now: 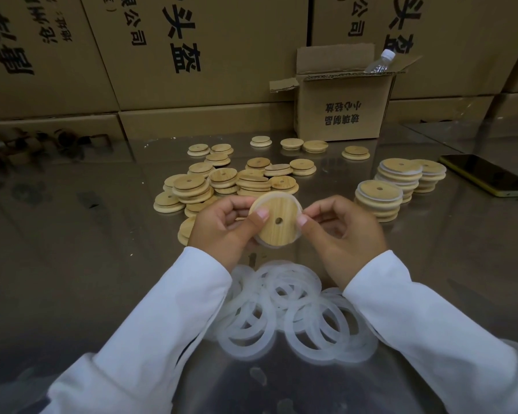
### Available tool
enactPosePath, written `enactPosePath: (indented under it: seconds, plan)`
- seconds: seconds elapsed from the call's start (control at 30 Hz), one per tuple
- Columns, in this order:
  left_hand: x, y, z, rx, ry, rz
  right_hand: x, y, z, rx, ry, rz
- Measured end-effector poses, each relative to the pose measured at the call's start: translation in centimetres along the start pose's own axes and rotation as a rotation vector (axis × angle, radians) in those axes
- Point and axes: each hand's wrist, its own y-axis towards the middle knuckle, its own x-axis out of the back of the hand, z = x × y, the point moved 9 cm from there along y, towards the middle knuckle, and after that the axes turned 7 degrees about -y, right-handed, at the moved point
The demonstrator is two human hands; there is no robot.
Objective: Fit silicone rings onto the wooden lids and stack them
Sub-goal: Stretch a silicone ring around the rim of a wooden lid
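I hold a round wooden lid (277,227) with a centre hole upright above the table. My left hand (222,228) grips its left edge, thumb on the face. My right hand (338,231) pinches the right edge, where a white silicone ring (300,210) runs round the rim. A heap of loose white silicone rings (290,309) lies between my forearms. Behind the lid is a pile of bare wooden lids (228,180). At the right stand three stacks of lids with rings (398,186).
The table top (87,234) is shiny metal. A small open cardboard box (341,106) holding a plastic bottle (380,62) stands at the back. Large cartons (162,55) wall off the rear. A phone (488,177) lies at the right edge.
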Motion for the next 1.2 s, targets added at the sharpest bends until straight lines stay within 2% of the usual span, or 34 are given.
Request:
enactPosePath:
  seconds: [0.2,0.6,0.77,1.2]
  plan:
    - [-0.7,-0.3,0.1,0.021,0.005,0.049,0.7,0.1,-0.5,-0.033,-0.062,-0.074]
    - [0.1,0.0,-0.4,-0.044,0.021,-0.013,0.2,0.8,-1.2,-0.141,-0.013,0.042]
    - [0.4,0.1,0.0,-0.033,0.004,-0.027,-0.1,0.5,-0.9,-0.125,-0.012,0.072]
    - [0.0,0.2,1.2,0.076,-0.126,0.002,0.3,0.5,-0.3,-0.064,-0.094,0.029]
